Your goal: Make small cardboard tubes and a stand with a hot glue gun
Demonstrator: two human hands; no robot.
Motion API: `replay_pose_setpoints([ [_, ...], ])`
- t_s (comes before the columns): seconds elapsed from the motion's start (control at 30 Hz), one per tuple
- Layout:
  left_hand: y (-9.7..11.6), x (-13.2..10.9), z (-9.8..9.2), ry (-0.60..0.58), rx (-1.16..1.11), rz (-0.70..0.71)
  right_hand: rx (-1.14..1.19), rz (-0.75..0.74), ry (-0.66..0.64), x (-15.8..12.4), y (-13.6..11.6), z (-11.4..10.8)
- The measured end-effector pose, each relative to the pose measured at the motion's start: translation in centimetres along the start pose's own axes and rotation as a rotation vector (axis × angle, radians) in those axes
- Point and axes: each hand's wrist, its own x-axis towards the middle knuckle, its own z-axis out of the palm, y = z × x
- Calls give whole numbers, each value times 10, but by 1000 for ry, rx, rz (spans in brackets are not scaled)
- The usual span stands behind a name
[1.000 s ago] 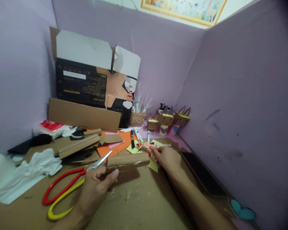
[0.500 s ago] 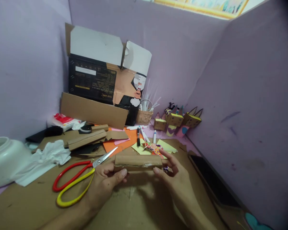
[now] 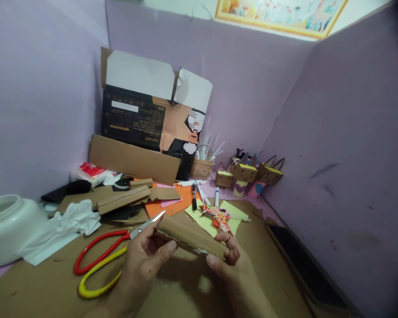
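Observation:
A folded strip of brown cardboard (image 3: 192,236) is held above the work surface, slanting down toward the right. My left hand (image 3: 149,256) grips its left end, thumb in front and fingers behind. At the other end, my right hand (image 3: 230,260) pinches it between thumb and fingers. Beside my left wrist lie scissors (image 3: 99,260) with one red and one yellow handle, partly covered by that hand. Just beyond the strip, a patterned paper cut-out (image 3: 218,216) rests on yellow paper (image 3: 194,213).
Crumpled white tissue (image 3: 73,221) and a white pot (image 3: 9,229) stand at left. Cardboard pieces (image 3: 124,198) and orange paper (image 3: 189,201) lie behind. A large box (image 3: 135,163) leans on the wall near a basket (image 3: 202,169). A dark flat panel (image 3: 305,265) lies right.
The cardboard strip has tilted, its right end dropping lower and nearer. My right hand has moved down with it and closed its fingers on that end. The view has shifted slightly upward.

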Motion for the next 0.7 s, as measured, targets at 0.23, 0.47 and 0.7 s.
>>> replay_pose_setpoints([
  [0.23,-2,-3,9,28,-216,102,175,97,-104,-9,18,16],
  [0.47,8,4,-2,-109,-40,-208,130,275,-173,-14,1,15],
  [0.7,53,20,-21,-189,679,45,-99,99,49,3,-24,-7],
])
